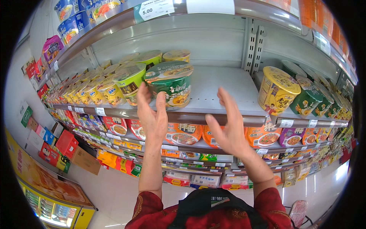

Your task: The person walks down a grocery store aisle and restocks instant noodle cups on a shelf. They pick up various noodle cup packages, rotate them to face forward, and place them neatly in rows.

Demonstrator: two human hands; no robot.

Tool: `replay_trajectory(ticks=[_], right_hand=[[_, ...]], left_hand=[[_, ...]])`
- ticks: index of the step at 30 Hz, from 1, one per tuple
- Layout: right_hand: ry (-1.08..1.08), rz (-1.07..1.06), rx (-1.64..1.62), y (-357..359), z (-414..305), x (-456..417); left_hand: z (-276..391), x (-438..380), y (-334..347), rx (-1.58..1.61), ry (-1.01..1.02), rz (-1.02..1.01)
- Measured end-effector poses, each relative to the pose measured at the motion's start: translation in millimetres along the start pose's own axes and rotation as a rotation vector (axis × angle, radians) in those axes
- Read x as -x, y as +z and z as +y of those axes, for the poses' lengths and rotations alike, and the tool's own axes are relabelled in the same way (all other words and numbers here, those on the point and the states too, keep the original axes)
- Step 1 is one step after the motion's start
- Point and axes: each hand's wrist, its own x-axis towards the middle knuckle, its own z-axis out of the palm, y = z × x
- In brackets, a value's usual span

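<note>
A dark green instant-noodle tub (175, 93) stands near the front edge of the shelf (218, 86). My left hand (153, 114) is raised at its left side, thumb apart from the fingers and overlapping the tub in view. Whether the skin touches the tub, I cannot tell. Behind those fingers is a lime-green noodle tub (130, 81). My right hand (228, 126) is held in front of the shelf edge, to the right of the dark green tub, with its fingers spread and nothing in it. A yellow noodle tub (277, 90) stands farther right.
Small yellow noodle cups (110, 88) fill the shelf's left end; more green tubs (307, 93) line the right. Overhead runs an upper shelf edge with a price tag (154, 11). Orange noodle bowls (183, 134) sit one shelf below. A red plastic crate (66, 143) is at lower left.
</note>
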Motion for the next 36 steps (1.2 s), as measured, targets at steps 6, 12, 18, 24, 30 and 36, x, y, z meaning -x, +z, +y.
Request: replay_trajectory(ticks=[6, 12, 18, 24, 30, 36], right_hand=[[0.392, -0.213, -0.572, 48, 17, -73], [0.107, 0.027, -0.297, 25, -18, -56], [-0.125, 0.053, 0.011, -27, -35, 28], [-0.187, 0.021, 0.223, -65, -37, 63], [-0.161, 0.203, 0.262, -83, -11, -2], [-0.053, 0.148, 0.340, -79, 38, -5]], left_hand=[[-4, -20, -3, -0.082, -0.001, -0.179], [17, -7, -1, 0.083, 0.232, -0.141], [23, 68, -23, 0.333, 0.398, -0.350], [16, 116, -11, 0.417, 0.336, -0.513], [68, 39, 62, 0.524, 0.153, -0.416], [42, 6, 110, 0.543, -0.064, -0.679]])
